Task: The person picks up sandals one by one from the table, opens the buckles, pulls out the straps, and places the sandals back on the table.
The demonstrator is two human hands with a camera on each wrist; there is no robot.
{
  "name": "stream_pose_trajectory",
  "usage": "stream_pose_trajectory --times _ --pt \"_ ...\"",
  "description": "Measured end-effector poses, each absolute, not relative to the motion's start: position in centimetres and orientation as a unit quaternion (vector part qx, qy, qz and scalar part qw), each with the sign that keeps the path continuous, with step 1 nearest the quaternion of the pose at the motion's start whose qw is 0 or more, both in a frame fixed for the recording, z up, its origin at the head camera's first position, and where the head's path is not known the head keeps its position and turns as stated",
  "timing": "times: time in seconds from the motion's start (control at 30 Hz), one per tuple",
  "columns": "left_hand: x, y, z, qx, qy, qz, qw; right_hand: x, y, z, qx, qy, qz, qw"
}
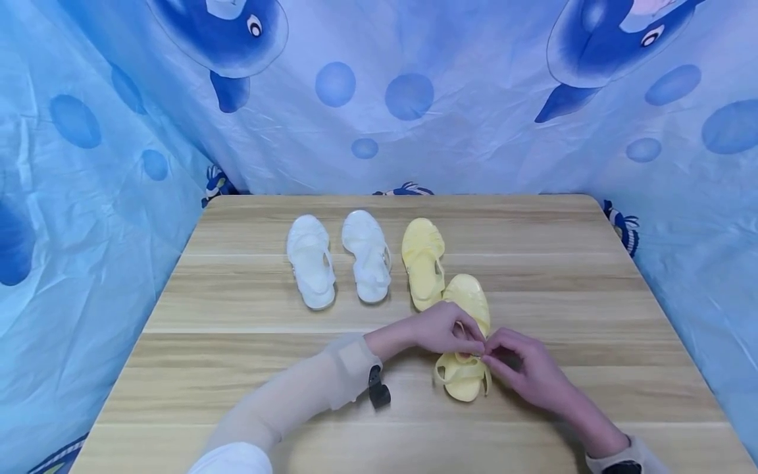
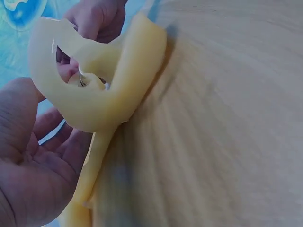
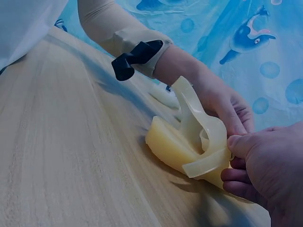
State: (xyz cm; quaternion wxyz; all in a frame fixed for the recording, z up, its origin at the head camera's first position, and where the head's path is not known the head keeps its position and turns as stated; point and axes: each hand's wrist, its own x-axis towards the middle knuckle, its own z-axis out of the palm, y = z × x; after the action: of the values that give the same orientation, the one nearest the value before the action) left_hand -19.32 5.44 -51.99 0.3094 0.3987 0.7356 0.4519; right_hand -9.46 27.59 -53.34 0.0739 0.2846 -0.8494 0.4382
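A yellow sandal (image 1: 464, 388) lies on the wooden table with its heel toward the near edge and its ankle strap (image 3: 208, 132) standing up in a loop. My left hand (image 1: 447, 329) reaches across the sandal from the left and pinches the strap at its outer side. From the right, my right hand (image 1: 527, 368) pinches the strap at the same spot, fingertips meeting those of the left. Between them, a small metal buckle (image 2: 82, 80) shows through the loop in the left wrist view. Fingers partly hide the buckle and the sandal's middle.
Touching the worked sandal at its upper left is a second yellow sandal (image 1: 423, 263). Two white sandals (image 1: 312, 263) (image 1: 366, 257) stand farther left. A blue dolphin-print curtain (image 1: 379, 118) surrounds the table's back and sides.
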Motion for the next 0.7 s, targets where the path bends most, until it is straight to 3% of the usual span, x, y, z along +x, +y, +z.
stream_pose_trajectory --times 0.37,0.7 --pt "-19.25 4.92 -52.24 0.379 0.759 0.448 0.281 -9.46 27.54 -53.36 0.292 -0.849 0.435 0.063" --pt "-19.14 5.39 -51.43 0.381 0.752 0.442 0.307 -9.62 27.81 -53.26 0.281 -0.858 0.427 0.041"
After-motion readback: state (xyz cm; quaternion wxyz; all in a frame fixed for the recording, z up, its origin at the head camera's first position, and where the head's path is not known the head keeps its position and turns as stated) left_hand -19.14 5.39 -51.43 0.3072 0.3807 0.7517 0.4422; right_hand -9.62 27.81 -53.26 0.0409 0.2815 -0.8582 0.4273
